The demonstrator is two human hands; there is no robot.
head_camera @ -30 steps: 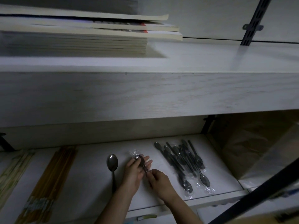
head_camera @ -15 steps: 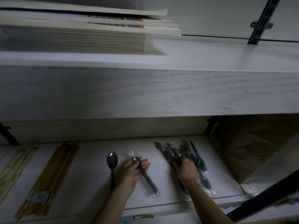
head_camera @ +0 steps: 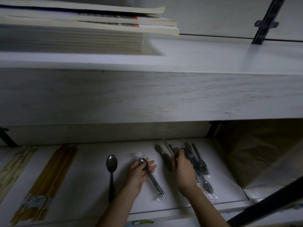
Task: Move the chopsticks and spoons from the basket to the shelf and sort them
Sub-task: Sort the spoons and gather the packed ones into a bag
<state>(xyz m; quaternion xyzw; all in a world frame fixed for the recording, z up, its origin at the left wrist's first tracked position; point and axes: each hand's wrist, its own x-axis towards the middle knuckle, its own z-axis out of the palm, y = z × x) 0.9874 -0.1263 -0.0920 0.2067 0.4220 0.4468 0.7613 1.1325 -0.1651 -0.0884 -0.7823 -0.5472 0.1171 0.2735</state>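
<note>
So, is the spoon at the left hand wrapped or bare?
Wrapped. The spoon has clear plastic bunched beyond its bowl and handle end; the lone spoon beside it looks bare.

My right hand (head_camera: 183,167) covers the middle of the wrapped spoon pile (head_camera: 201,166). Its fingertips (head_camera: 179,152) blur, so I cannot tell their grip. The pale chopsticks (head_camera: 11,167) and the book stack (head_camera: 73,38) run off the left edge.
</note>
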